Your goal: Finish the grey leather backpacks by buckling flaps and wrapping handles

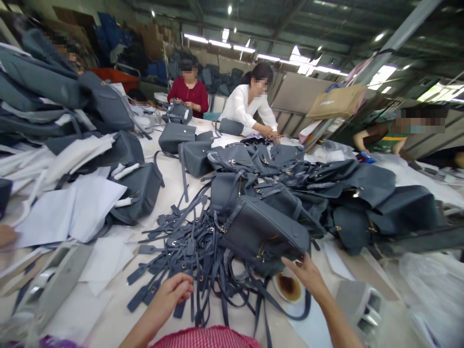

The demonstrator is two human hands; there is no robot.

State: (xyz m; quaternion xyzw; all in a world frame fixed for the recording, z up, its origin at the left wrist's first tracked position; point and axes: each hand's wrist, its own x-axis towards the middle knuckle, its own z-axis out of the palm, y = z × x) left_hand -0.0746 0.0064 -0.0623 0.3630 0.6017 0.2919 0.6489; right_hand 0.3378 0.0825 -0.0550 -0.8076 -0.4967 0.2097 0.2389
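My right hand [303,273] is at the near lower corner of a dark blue-grey handbag [268,227], its thumb and fingers closed on the edge. The bag lies tilted on its side, with a gold zip toward me. Over the near left of a heap of matching straps [192,241] hovers my left hand [177,289], its fingers curled together and nothing visible in them. Tabs and small gold rings show among the straps. Under the bag's near edge, beside my right hand, stands a white dish [289,287] with brown liquid, and a strap loops around it.
More bags [344,181] are heaped along the table's right and far middle. White paper sheets [72,208] and stacked bags [43,92] fill the left. Grey tape dispensers [58,275] flank me. Two people work across the table, another person at right.
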